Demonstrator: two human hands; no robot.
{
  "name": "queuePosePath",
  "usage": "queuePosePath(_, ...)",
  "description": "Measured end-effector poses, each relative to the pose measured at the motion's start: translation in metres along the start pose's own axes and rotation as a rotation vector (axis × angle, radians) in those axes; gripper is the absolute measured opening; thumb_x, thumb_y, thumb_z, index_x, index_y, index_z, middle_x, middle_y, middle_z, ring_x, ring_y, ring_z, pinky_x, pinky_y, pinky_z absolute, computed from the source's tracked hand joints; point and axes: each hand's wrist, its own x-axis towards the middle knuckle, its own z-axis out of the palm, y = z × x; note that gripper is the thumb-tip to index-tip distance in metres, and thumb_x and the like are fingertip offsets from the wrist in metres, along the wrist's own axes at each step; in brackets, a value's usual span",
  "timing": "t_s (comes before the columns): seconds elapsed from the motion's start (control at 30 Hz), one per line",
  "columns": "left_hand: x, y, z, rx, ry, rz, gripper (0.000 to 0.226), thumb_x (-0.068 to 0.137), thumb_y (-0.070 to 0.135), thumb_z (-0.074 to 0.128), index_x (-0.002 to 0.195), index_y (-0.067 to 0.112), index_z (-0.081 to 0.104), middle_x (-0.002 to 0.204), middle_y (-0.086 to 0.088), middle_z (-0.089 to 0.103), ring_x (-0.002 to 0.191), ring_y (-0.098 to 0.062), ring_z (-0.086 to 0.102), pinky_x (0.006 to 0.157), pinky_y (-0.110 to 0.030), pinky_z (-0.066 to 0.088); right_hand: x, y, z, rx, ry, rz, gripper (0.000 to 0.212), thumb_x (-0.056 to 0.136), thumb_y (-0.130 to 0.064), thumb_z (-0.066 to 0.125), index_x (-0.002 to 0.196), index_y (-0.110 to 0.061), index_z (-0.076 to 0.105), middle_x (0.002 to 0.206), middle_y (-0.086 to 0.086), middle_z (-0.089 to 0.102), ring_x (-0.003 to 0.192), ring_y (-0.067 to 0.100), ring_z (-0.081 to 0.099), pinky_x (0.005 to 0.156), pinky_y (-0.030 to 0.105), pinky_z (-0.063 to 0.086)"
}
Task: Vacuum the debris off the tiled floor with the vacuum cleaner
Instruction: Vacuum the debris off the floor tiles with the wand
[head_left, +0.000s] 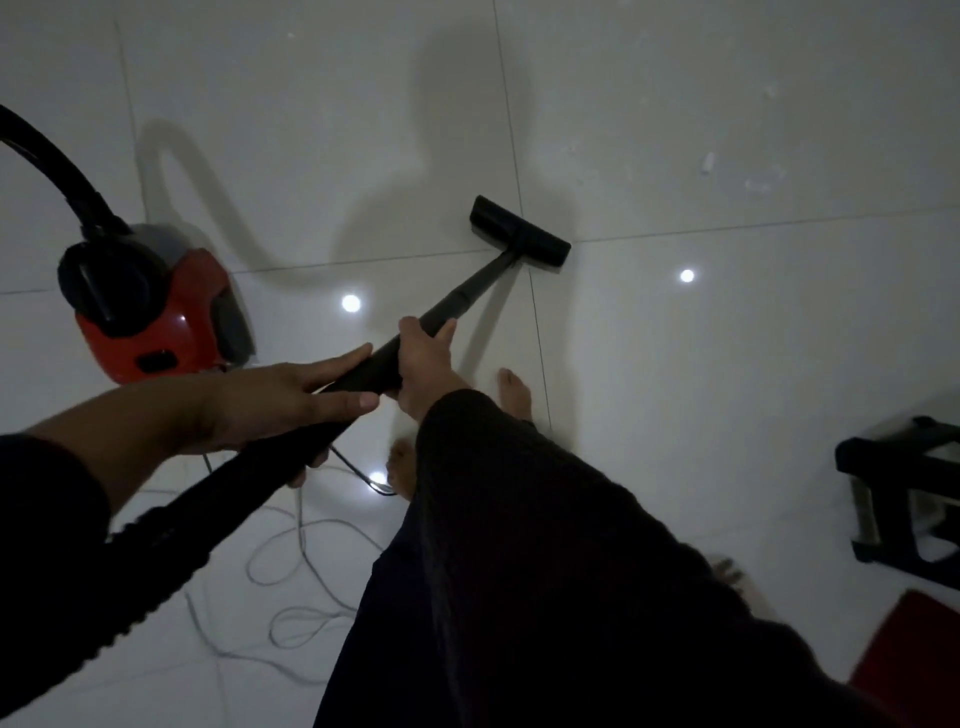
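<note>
Here we grip the wand with the right hand for steering, while the left hand lies along its rear, fingers straight, as support. The floor head sits flat on the tiled floor; pale debris lies beyond it, the red canister trailing beside us.

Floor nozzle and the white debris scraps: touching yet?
Apart. The head view shows bare tile between the floor nozzle and the white debris scraps, which lie up and right of it.
</note>
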Motion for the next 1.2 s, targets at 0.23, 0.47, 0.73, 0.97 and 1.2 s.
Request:
queuePosePath(0.23,-0.019,-0.013,0.004,0.005,-0.015,-0.069,0.115,0.040,0.075,0.072,0.138,0.060,0.013,0.072,-0.016,0.060,0.052,-0.018,0.065,0.053,-0.030,0.055,-0.014,0.025,0.008,0.001,-0.039,0.062,0.077,0.097,-0.023,0.044,0.148,-0.048,-0.007,0.137,0.008,0.043,0.098,0.024,0.053,0.095,0.047,0.049)
queuePosePath(0.47,0.016,-0.004,0.048,-0.058,-0.041,-0.074,0.090,0.069,0.056,0.064,0.143,0.053,0.011,0.070,-0.008,0.059,0.048,-0.011,0.062,0.055,-0.029,0.054,0.005,0.021,-0.043,-0.086,0.011,0.051,0.078,0.095,-0.026,0.045,0.147,-0.051,-0.008,0.138,0.008,0.044,0.103,0.026,0.057,0.091,0.046,0.051)
queuePosePath(0.73,0.088,0.038,0.100,-0.167,-0.044,0.008,0.101,0.064,0.060,0.068,0.144,0.052,0.007,0.064,-0.009,0.064,0.054,-0.022,0.064,0.052,-0.029,0.054,0.041,-0.037,-0.118,-0.196,0.046,0.012,0.077,0.097,-0.025,0.044,0.148,-0.048,-0.009,0.128,0.006,0.041,0.101,0.027,0.051,0.097,0.052,0.046)
queuePosePath(0.97,0.130,0.085,0.141,-0.337,0.040,0.056,0.111,0.051,0.071,0.070,0.140,0.056,0.005,0.060,-0.008,0.065,0.049,-0.018,0.063,0.050,-0.025,0.052,0.056,-0.106,-0.174,-0.461,-0.013,-0.011,0.071,0.100,-0.023,0.040,0.151,-0.040,-0.005,0.139,0.003,0.030,0.089,0.015,0.043,0.096,0.035,0.044)
queuePosePath(1.2,0.159,0.142,0.152,-0.426,0.125,0.061,0.087,0.072,0.057,0.061,0.141,0.056,0.007,0.062,-0.011,0.063,0.049,-0.022,0.061,0.052,-0.029,0.052,0.091,-0.160,-0.184,-0.514,-0.050,0.026,0.076,0.096,-0.024,0.042,0.149,-0.047,-0.008,0.113,-0.001,0.042,0.099,0.025,0.053,0.082,0.043,0.050)
